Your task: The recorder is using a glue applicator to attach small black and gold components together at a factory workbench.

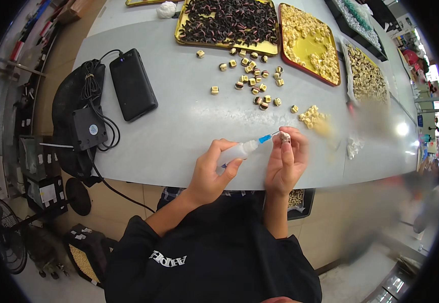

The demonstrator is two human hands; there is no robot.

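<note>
My left hand [210,174] is wrapped round a small white squeeze bottle [237,153], tilted up to the right. A blue needle tip [265,138] is fitted on its mouth and points at my right hand [285,166]. Between the thumb and fingertips of that hand is a small whitish and dark piece [284,137], partly covered by the fingers. The needle end is at or very near this piece; contact cannot be made out. Beyond my hands lie several small cream and dark blocks [252,80], and a little heap of cream pieces [310,116] is to the right.
At the back stands a yellow tray [267,48] of dark curved pieces, beside a red-rimmed yellow tray [308,46] of cream pieces. Another filled tray [366,76] is farther right. A black rectangular device [133,85] and cables [109,123] lie left. White crumpled material [354,147] is at right.
</note>
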